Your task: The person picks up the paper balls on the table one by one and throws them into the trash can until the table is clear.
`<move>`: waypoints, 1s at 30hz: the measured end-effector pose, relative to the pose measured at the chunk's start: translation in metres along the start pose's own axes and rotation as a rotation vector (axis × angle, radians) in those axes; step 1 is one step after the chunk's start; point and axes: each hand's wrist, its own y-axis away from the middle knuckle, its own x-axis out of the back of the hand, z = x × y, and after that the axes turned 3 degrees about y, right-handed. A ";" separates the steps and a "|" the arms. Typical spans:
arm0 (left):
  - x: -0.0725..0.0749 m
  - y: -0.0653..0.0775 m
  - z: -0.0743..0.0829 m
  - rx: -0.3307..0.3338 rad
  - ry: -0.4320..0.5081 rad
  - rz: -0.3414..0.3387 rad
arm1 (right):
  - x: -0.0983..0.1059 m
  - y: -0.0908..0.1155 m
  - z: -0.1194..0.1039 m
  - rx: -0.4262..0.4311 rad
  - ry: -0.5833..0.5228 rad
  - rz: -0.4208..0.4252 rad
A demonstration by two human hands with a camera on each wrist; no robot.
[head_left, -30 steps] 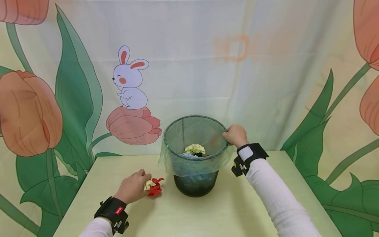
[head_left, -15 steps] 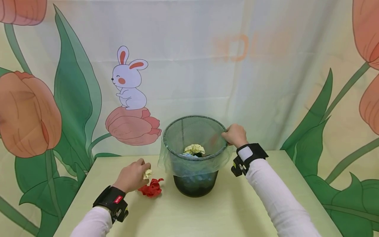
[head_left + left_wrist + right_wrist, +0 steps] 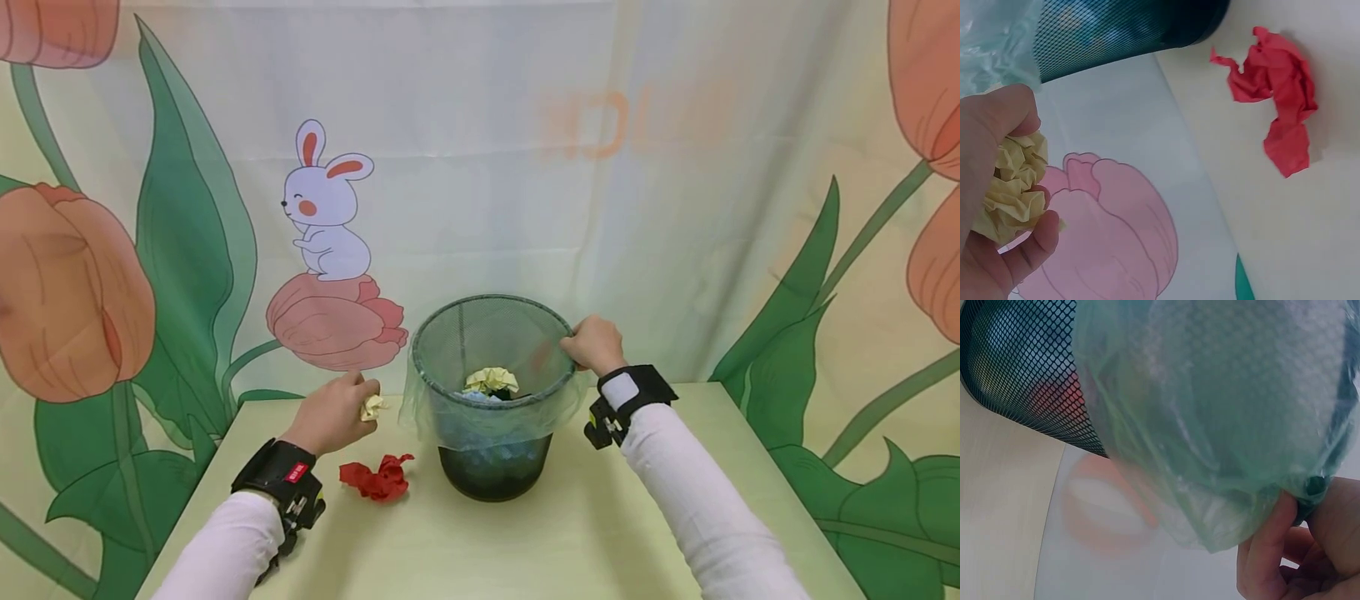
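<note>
My left hand [image 3: 333, 414] holds a crumpled ball of pale yellow paper [image 3: 1016, 187] above the table, left of a dark mesh wastebasket [image 3: 491, 475]. Below that hand a crumpled piece of red paper [image 3: 380, 479] lies on the table. A thin green plastic bag [image 3: 487, 429] lines the basket and folds over its rim. With thumb and fingers my right hand [image 3: 597, 344] grips the rim and bag at the right side. Inside the basket sit another crumpled yellow paper [image 3: 492, 381] and some light blue crumpled material [image 3: 480, 397].
The basket stands upright on a pale yellow table [image 3: 480, 550]. Right behind the table's back edge hangs a curtain [image 3: 480, 192] printed with tulips and a white rabbit.
My left hand has lifted the yellow paper ball up and away from the red paper, which stays on the table. The right hand keeps its hold on the rim.
</note>
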 end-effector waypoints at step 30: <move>0.049 -0.034 0.012 -0.038 0.002 0.089 | 0.001 0.001 -0.001 0.000 0.027 0.015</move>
